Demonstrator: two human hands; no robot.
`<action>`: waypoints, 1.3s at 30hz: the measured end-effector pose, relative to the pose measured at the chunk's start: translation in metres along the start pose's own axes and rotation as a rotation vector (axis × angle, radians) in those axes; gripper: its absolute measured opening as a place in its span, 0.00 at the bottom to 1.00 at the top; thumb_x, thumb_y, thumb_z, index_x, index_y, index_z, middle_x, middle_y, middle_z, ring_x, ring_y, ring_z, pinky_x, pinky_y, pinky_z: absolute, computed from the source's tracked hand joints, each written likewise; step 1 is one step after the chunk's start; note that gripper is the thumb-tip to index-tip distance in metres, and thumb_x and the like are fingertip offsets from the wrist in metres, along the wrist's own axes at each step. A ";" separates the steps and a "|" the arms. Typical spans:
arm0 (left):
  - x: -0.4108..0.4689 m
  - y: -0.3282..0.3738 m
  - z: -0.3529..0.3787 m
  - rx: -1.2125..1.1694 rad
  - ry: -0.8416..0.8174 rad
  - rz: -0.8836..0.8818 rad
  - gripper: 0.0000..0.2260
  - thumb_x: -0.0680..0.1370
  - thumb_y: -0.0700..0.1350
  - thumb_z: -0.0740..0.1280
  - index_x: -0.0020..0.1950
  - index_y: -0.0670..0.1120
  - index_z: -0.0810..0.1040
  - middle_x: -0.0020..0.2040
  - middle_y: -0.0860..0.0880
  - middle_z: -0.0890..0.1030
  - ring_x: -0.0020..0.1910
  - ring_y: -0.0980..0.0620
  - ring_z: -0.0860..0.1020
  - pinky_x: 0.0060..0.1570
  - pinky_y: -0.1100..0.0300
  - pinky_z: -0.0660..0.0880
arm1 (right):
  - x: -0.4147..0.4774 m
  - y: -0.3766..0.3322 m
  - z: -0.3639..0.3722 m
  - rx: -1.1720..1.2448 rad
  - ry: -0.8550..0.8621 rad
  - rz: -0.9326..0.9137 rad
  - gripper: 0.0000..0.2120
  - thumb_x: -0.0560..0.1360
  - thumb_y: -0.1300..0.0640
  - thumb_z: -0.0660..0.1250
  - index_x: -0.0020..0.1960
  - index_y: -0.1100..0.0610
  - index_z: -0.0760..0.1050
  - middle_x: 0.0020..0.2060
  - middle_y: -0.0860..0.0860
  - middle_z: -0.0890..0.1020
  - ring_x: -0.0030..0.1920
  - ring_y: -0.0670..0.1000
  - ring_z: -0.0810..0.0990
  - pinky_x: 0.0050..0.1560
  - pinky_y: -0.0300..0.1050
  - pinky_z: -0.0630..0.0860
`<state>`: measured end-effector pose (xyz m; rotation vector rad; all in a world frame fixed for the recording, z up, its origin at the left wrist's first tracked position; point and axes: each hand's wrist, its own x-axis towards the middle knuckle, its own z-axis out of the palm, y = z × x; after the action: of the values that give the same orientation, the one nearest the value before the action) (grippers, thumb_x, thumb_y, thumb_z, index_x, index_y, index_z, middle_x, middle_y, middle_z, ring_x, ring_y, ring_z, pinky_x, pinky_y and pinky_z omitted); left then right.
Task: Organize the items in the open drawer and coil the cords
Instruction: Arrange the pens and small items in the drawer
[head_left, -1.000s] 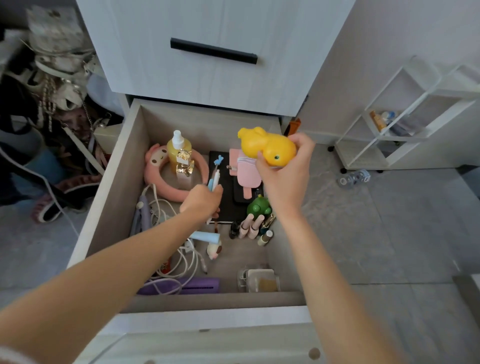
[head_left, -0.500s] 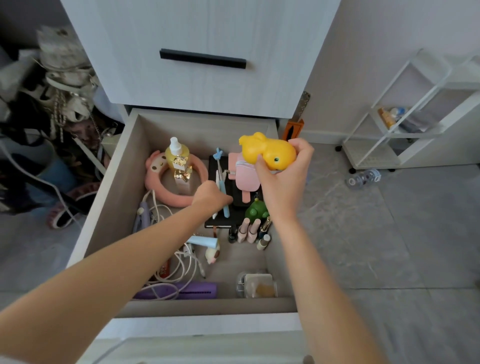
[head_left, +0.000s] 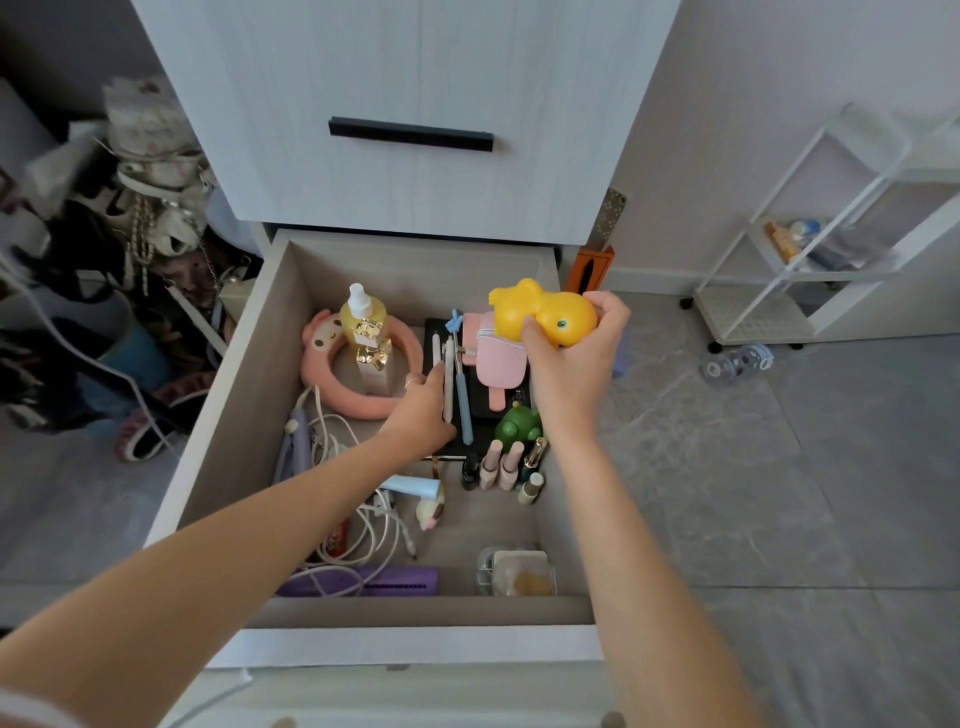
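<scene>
The open drawer (head_left: 218, 415) holds mixed items. My right hand (head_left: 571, 369) grips a yellow rubber duck (head_left: 545, 314) above the drawer's back right corner. My left hand (head_left: 423, 410) rests with straight fingers against a white pen (head_left: 448, 379) that lies beside a blue pen (head_left: 461, 395) on a black pad (head_left: 488, 415). Tangled white cords (head_left: 353, 519) fill the front left, over a purple device (head_left: 384, 584). A pink ring-shaped headband (head_left: 358, 402) surrounds a yellow pump bottle (head_left: 363, 317). A pink popsicle-shaped pouch (head_left: 498, 358), a green toy (head_left: 517, 423) and small nail polish bottles (head_left: 501, 465) sit on the right.
A clear box (head_left: 519, 571) stands at the drawer's front right. Above is a closed drawer with a black handle (head_left: 410, 135). A white wheeled rack (head_left: 831, 249) and a plastic bottle (head_left: 737, 364) are on the floor to the right. Bags and clutter (head_left: 130, 208) pile up at left.
My left hand has lowered the pens onto the black pad and its fingers have straightened off the blue pen. My right hand still holds the duck in about the same place.
</scene>
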<state>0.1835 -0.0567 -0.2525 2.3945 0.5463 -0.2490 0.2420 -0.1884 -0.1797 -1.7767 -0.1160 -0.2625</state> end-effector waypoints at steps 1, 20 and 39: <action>0.001 0.000 -0.001 -0.005 0.015 0.002 0.39 0.71 0.36 0.70 0.76 0.42 0.52 0.68 0.36 0.61 0.58 0.39 0.74 0.61 0.56 0.70 | 0.000 0.000 0.000 -0.004 -0.005 0.007 0.26 0.66 0.61 0.71 0.61 0.54 0.65 0.54 0.49 0.72 0.48 0.50 0.76 0.37 0.28 0.70; 0.013 -0.008 0.001 0.275 0.067 0.122 0.33 0.74 0.46 0.69 0.76 0.48 0.58 0.75 0.40 0.56 0.73 0.41 0.57 0.66 0.48 0.68 | -0.001 -0.003 0.001 -0.116 -0.068 0.048 0.26 0.66 0.58 0.72 0.60 0.49 0.65 0.52 0.46 0.72 0.47 0.49 0.77 0.36 0.38 0.71; 0.022 -0.017 -0.005 0.084 0.121 0.086 0.28 0.74 0.36 0.66 0.73 0.40 0.61 0.70 0.38 0.64 0.69 0.39 0.64 0.69 0.52 0.62 | -0.002 -0.007 0.002 -0.162 -0.122 0.078 0.27 0.67 0.57 0.70 0.63 0.49 0.64 0.57 0.47 0.72 0.51 0.47 0.74 0.42 0.42 0.67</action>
<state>0.1952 -0.0346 -0.2652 2.5197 0.4951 -0.0917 0.2384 -0.1846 -0.1739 -1.9542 -0.1148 -0.1093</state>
